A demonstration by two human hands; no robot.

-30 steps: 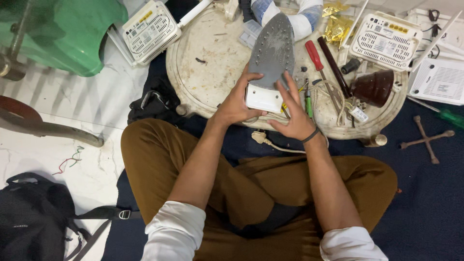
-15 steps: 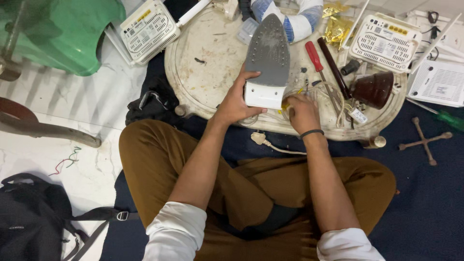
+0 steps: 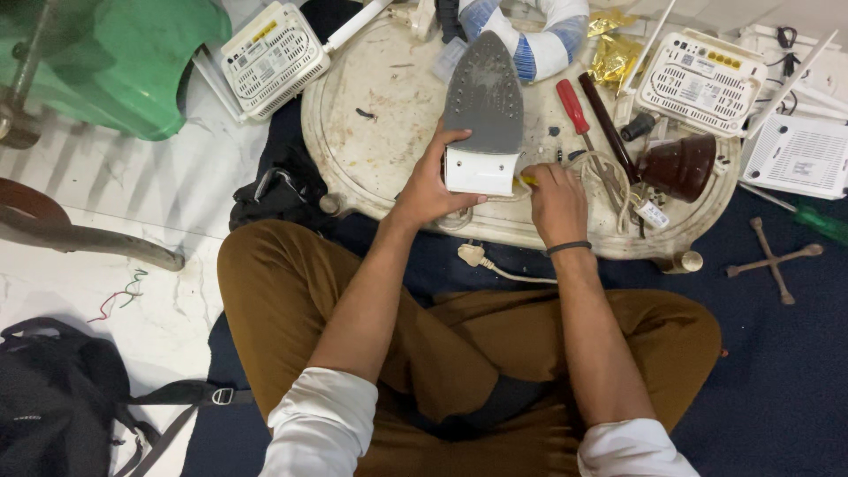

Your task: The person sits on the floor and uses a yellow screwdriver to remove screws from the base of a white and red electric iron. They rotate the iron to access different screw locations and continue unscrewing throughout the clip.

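A clothes iron [image 3: 483, 104] lies with its grey soleplate up on a low round white table [image 3: 380, 132]. My left hand [image 3: 431, 184] grips the iron's white rear end from the left side. My right hand [image 3: 555, 196] rests just right of the iron's rear, fingers closed around a yellow-handled tool [image 3: 526, 179] whose tip is hidden. A white cord [image 3: 609, 181] lies by the right hand, and a plug [image 3: 473, 255] hangs below the table edge.
A red-handled screwdriver [image 3: 572, 104], a dark rod [image 3: 608, 126], a brown cup-shaped part [image 3: 678, 166] and white routers [image 3: 274, 57] [image 3: 702, 81] sit on the table. A green stool [image 3: 106, 62] stands at the left, a black bag [image 3: 53, 397] on the floor, a cross wrench [image 3: 773, 258] at the right.
My right hand has dropped from the iron's rear edge to the table beside it and picked up the yellow-handled tool. The left hand keeps its hold on the iron.
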